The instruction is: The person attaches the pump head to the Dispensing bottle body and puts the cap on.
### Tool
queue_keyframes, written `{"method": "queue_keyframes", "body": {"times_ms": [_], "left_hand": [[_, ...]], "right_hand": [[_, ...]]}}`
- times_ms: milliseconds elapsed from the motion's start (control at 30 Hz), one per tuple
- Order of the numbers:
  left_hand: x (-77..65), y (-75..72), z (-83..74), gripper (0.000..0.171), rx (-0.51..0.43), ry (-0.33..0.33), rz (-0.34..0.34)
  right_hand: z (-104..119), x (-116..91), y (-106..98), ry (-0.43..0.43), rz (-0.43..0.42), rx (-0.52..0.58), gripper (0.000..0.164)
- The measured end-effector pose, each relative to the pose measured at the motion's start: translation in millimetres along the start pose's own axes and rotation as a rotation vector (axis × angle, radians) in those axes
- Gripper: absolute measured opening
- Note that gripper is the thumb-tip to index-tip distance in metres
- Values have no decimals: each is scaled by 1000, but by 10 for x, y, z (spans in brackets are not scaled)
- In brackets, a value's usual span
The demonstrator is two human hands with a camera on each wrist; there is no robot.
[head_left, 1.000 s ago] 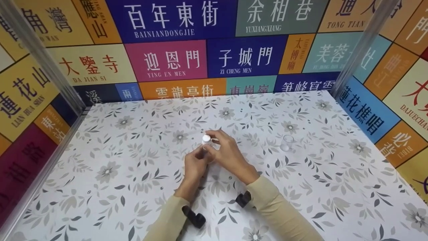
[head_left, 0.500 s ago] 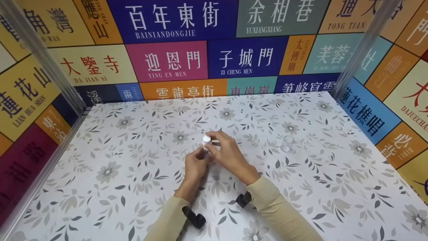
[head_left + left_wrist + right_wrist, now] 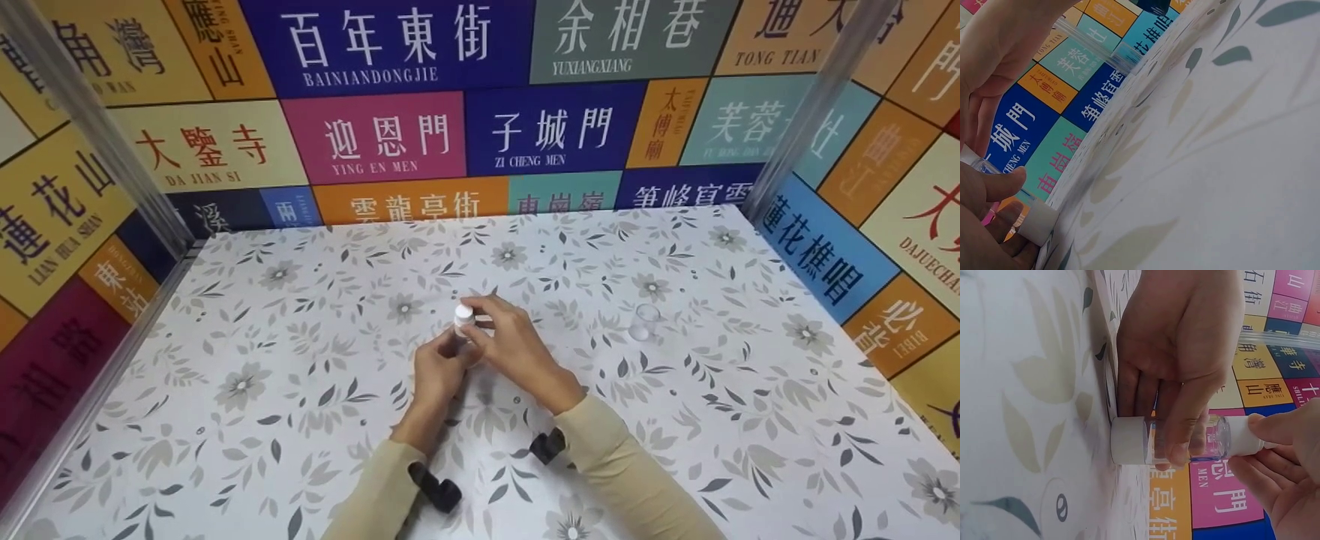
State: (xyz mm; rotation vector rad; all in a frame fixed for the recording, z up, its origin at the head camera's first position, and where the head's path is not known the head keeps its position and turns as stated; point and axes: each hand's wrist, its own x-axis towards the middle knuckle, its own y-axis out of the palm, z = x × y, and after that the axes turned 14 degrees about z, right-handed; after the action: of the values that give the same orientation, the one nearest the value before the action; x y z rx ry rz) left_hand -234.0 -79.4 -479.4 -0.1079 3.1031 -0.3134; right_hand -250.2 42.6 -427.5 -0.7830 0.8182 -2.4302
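A small clear bottle with a white base [image 3: 1129, 440] and a white top [image 3: 463, 310] stands upright between my hands, near the middle of the table. My left hand [image 3: 437, 369] grips its transparent body [image 3: 1216, 439], with thumb and fingers wrapped round it. From the right, my right hand [image 3: 516, 343] pinches the white top between thumb and fingers. In the left wrist view the white base [image 3: 1039, 222] shows right at the tablecloth, below the left thumb. Part of the body is hidden behind the left fingers.
A clear, empty-looking cap or little cup [image 3: 644, 322] stands on the table to the right of my hands. The flower-patterned tablecloth [image 3: 300, 435] reaches back to walls of coloured sign panels [image 3: 375, 139]. Clear posts [image 3: 810, 97] rise at the back corners.
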Motion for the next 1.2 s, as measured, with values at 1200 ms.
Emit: {"method": "queue_keyframes", "body": {"times_ms": [1200], "left_hand": [[-3, 3, 6, 45, -8, 13, 4]], "right_hand": [[-36, -2, -2, 1, 14, 27, 35]]}}
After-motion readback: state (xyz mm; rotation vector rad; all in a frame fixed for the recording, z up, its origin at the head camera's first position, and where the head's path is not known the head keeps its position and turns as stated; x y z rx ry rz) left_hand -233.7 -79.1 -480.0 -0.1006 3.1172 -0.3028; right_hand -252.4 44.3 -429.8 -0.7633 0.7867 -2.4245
